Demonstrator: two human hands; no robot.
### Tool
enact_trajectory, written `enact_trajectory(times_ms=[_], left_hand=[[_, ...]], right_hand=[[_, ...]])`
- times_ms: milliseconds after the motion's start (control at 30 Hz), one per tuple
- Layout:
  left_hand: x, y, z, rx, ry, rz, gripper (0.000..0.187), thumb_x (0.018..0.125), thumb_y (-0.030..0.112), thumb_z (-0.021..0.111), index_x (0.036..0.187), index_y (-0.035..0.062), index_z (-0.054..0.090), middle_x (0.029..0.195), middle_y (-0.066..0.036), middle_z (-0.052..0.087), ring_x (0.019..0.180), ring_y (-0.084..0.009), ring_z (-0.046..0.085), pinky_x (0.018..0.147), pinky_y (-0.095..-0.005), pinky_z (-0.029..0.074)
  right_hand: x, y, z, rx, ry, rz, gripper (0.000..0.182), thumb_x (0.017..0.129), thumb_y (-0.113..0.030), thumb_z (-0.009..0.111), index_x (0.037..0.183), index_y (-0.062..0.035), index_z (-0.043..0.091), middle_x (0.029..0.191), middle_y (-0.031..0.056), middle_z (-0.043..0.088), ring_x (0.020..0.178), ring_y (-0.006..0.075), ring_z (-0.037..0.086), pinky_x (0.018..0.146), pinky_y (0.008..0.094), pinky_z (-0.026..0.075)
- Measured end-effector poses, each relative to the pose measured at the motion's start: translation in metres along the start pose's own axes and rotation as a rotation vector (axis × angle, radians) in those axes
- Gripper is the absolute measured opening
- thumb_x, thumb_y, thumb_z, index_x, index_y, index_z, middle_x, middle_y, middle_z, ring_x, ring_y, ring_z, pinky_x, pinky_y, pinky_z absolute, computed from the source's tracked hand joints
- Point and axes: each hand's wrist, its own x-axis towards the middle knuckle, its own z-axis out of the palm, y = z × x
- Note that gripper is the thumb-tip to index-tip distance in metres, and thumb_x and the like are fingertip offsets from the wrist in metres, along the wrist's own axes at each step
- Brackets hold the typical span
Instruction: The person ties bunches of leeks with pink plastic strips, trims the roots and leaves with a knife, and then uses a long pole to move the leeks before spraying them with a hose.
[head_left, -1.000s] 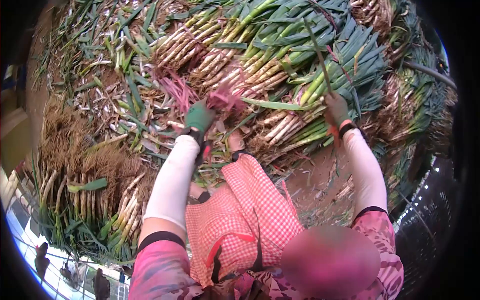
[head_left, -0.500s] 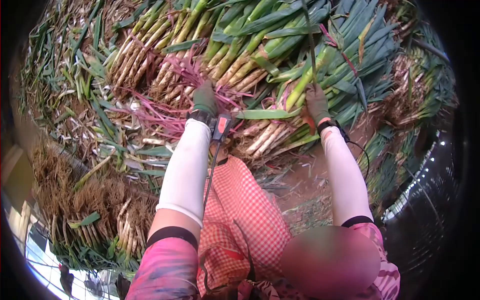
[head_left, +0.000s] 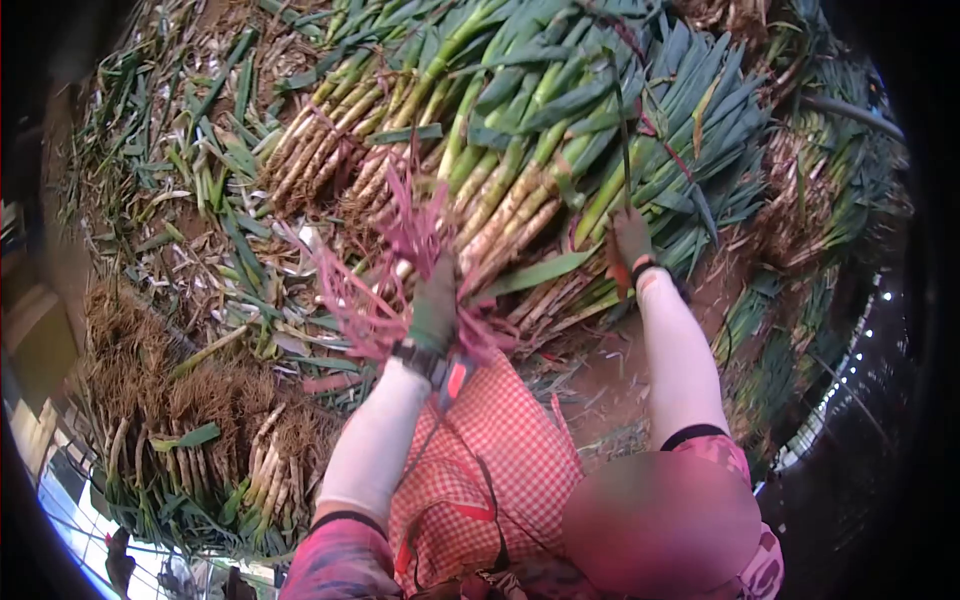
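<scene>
Left hand [head_left: 436, 305] is clenched on pink strips [head_left: 415, 225], loose ends splaying both sides, just beyond the checked apron [head_left: 500, 440]. Right hand [head_left: 630, 238] looks closed around the lower end of a long thin dark tool [head_left: 626, 150], finger detail too small for me. Leeks [head_left: 505, 215] lie heaped between and beyond both hands; I've got more, roots up, lower left.

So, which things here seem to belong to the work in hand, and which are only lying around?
Likely in the work:
- pink strips, in the left hand
- long thin thing, unclear, in the right hand
- piled leeks

Likely just lying around:
- leaf scraps
- roots-up leeks, lower left
- grey pipe
</scene>
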Motion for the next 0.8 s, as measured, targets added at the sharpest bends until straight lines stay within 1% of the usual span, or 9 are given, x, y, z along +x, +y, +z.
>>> enact_trajectory(times_ms=[33,67,267,300,533,567,633,733,800], left_hand=[[-0.017,0.007,-0.009,0.023,0.02,-0.021,0.034,0.089,0.013,0.049,0.122,0.0058,0.046,0.091,-0.017,0.059,0.08,-0.0257,0.059,0.073,-0.0382,0.05],[-0.027,0.028,-0.03,-0.395,-0.114,-0.44,0.025,0.093,0.021,0.043,0.11,0.0045,0.051,0.081,-0.015,0.054,0.072,-0.0234,0.054,0.07,-0.0376,0.049],[-0.147,0.046,-0.098,-0.708,0.046,-0.723,0.032,0.096,0.027,0.048,0.103,-0.0028,0.058,0.084,0.001,0.053,0.076,-0.0084,0.047,0.065,-0.0266,0.041],[-0.168,0.044,-0.108,-0.768,0.037,-0.837,0.031,0.095,0.024,0.049,0.108,-0.0027,0.058,0.091,0.001,0.056,0.081,-0.0081,0.049,0.07,-0.0249,0.043],[-0.324,0.025,-0.159,-0.631,0.098,-0.982,0.014,0.094,0.017,0.051,0.093,0.0054,0.058,0.07,0.008,0.046,0.061,-0.0029,0.039,0.05,-0.0211,0.03],[-0.343,0.024,-0.165,-0.677,0.114,-1.011,0.013,0.094,0.017,0.051,0.093,0.0055,0.058,0.069,0.008,0.046,0.06,-0.0028,0.04,0.05,-0.0211,0.03],[-0.373,0.022,-0.171,-0.764,0.161,-1.031,0.012,0.093,0.015,0.051,0.093,0.0057,0.058,0.068,0.008,0.046,0.06,-0.0026,0.04,0.05,-0.0209,0.03],[-0.413,0.013,-0.175,-0.83,0.241,-0.986,0.009,0.093,0.012,0.051,0.094,0.0057,0.058,0.07,0.007,0.048,0.062,-0.0024,0.042,0.05,-0.0203,0.031],[-0.442,0.003,-0.172,-0.83,0.279,-0.926,0.009,0.093,0.01,0.051,0.097,0.0054,0.057,0.073,0.007,0.049,0.063,-0.0025,0.043,0.051,-0.0198,0.032]], right_hand=[[-0.013,-0.025,-0.016,0.237,0.001,0.207,0.028,0.09,-0.026,0.047,0.106,-0.0059,0.059,0.084,0.0098,0.061,0.072,0.0216,0.057,0.065,0.0334,0.046],[-0.026,-0.04,-0.029,0.473,-0.005,0.419,0.027,0.09,-0.025,0.048,0.106,-0.0064,0.06,0.08,0.0063,0.06,0.068,0.016,0.056,0.062,0.0308,0.045],[-0.041,-0.112,-0.06,0.665,0.149,0.049,0.023,0.089,-0.023,0.053,0.105,-0.0096,0.063,0.074,0.0029,0.056,0.06,0.0101,0.049,0.055,0.0258,0.042],[-0.038,-0.146,-0.068,0.755,0.003,0.284,0.024,0.089,-0.024,0.053,0.105,-0.0088,0.062,0.075,0.0034,0.058,0.06,0.0099,0.05,0.054,0.0261,0.042],[0.02,-0.229,0.044,0.097,-0.377,-0.197,0.026,0.085,-0.026,0.058,0.103,-0.0079,0.063,0.087,0.0117,0.065,0.076,0.0279,0.063,0.07,0.0362,0.049],[0.009,-0.216,0.077,-0.537,-0.291,-0.951,0.032,0.085,-0.031,0.057,0.106,-0.0073,0.061,0.096,0.0166,0.065,0.086,0.0344,0.062,0.075,0.0403,0.048],[-0.054,-0.25,0.083,0.127,-0.586,-0.071,0.046,0.082,-0.042,0.062,0.106,-0.0035,0.057,0.1,0.0223,0.063,0.094,0.0377,0.06,0.079,0.0413,0.047],[-0.103,-0.243,0.116,0.158,-0.578,0.001,0.046,0.082,-0.04,0.062,0.11,-0.004,0.056,0.1,0.0233,0.062,0.091,0.0376,0.061,0.078,0.0385,0.047],[-0.121,-0.249,0.105,0.06,-0.66,-0.423,0.048,0.085,-0.04,0.059,0.12,-0.0083,0.054,0.107,0.021,0.061,0.093,0.0348,0.06,0.081,0.0389,0.047]])
